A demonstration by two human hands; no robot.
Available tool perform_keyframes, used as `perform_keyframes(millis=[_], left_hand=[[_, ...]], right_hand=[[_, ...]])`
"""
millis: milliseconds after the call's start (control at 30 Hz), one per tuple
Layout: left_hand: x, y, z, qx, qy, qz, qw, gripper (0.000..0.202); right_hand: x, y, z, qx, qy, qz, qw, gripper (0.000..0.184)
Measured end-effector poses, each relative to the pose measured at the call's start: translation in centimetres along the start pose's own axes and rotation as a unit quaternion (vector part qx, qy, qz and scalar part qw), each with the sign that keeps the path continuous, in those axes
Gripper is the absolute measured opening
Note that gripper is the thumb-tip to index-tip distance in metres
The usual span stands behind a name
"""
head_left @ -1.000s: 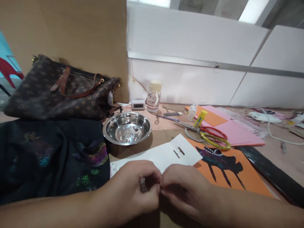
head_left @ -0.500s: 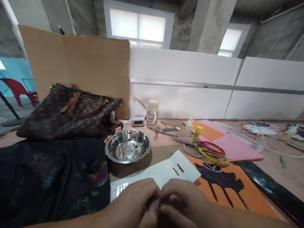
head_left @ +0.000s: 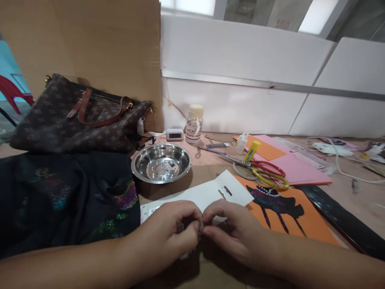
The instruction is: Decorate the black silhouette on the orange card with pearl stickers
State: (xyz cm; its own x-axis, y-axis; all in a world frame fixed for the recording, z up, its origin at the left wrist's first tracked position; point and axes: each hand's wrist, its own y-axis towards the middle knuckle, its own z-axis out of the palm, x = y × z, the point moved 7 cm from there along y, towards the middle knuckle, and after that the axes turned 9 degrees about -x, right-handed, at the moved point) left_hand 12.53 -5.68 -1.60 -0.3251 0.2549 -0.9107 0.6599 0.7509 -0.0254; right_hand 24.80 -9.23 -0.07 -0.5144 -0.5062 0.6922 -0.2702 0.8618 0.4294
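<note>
I'd watch the dark cloth [head_left: 66, 200] first. It lies just left of the hands, and anything dropped into its folds would be hard to find. The white card [head_left: 210, 192] under the hands is loose and could slide onto the orange sheet [head_left: 313, 228]. The steel bowl [head_left: 161, 162] sits behind, clear of the elbows. The left hand [head_left: 171, 237] and right hand [head_left: 233, 233] meet fingertip to fingertip over the card. Both are curled tight on a small piece [head_left: 180, 227], possibly metal but too tiny to tell. A slack pinch could let it roll away.

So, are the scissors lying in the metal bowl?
No, the scissors lie outside the bowl, off to its right by the pink paper.
</note>
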Motion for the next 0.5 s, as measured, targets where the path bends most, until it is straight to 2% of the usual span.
perform_keyframes(millis=[267,500], left_hand=[[0.2,-0.1,-0.2,-0.01,0.03,0.013,0.999,0.017],[-0.27,0.05,-0.12,0.004,0.133,0.07,0.989,0.029]], right_hand=[[0.42,0.17,-0.17,-0.01,0.014,0.0,1.0,0.003],[0.78,0.09,-0.32,-0.014,0.018,-0.018,1.0,0.012]])
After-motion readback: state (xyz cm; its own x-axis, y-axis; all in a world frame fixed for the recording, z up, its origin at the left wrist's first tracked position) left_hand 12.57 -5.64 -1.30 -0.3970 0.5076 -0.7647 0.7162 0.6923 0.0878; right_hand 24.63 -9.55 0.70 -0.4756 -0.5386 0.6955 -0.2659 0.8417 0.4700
